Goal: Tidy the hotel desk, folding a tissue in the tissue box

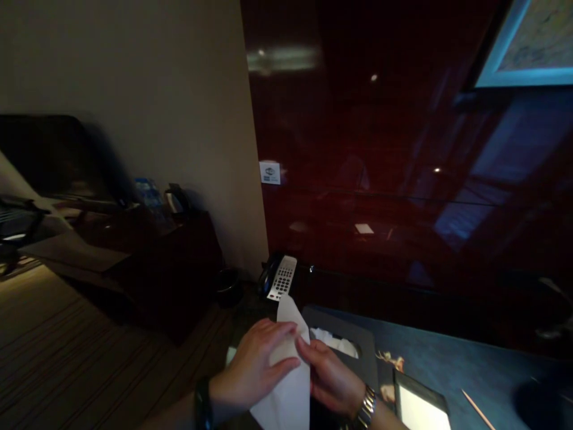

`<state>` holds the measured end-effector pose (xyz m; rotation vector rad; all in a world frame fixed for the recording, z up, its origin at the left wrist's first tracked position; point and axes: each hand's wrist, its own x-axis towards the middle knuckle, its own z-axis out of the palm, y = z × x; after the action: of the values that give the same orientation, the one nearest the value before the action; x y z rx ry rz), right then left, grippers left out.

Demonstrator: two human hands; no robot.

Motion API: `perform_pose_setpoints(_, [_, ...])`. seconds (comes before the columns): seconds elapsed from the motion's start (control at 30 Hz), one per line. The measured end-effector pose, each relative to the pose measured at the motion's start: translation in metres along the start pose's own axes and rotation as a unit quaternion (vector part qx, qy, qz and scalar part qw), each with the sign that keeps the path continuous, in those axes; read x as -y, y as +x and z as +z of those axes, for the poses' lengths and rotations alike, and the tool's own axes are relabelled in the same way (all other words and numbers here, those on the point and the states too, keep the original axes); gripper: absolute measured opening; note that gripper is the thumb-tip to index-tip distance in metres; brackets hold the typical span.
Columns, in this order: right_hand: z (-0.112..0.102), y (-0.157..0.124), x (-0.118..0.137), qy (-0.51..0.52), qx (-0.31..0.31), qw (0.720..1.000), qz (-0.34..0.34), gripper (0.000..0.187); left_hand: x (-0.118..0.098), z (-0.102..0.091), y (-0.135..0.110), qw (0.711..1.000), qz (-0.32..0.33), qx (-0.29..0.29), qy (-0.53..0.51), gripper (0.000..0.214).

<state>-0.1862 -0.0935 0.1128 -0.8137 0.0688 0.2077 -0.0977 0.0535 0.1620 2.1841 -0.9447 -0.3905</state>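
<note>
Hands [253, 364] on paper [293, 394]; bluish desk [447, 364], red wall [322, 131]

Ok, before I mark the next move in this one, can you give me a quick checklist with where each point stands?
1. Right hand has a grip on the paper: ok, thumb at its right edge.
2. Left hand steadies the paper: cannot tell; it lies against it, but a firm grip isn't clear.
3. Paper fully in view: not ok, its lower end runs out of frame.
4. Paper clear of the phone: cannot tell, its tip meets the phone's lower edge in this view.
5. Pencil apart from both hands: ok, far right.
</note>
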Motion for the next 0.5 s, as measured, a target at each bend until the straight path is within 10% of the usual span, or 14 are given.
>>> perform_pose_setpoints(0.17, [-0.029, 0.003, 0.023, -0.199, -0.07, 0.977, 0.033, 0.066, 0.034, 0.038, 0.017, 0.985, -0.049, 0.112, -0.118, 0.021])
perform_pose_setpoints(0.3, [-0.057, -0.003, 0.054, -0.532, -0.173, 0.827, -0.054, 0.05, 0.044, 0.072, 0.04, 0.977, -0.031, 0.132, -0.164, 0.028])
perform_pose_setpoints(0.5, [-0.063, 0.006, 0.117, -0.668, -0.175, 0.687, -0.226, 0.011, 0.064, 0.072, 0.117, 0.986, 0.044, 0.097, -0.129, 0.041])
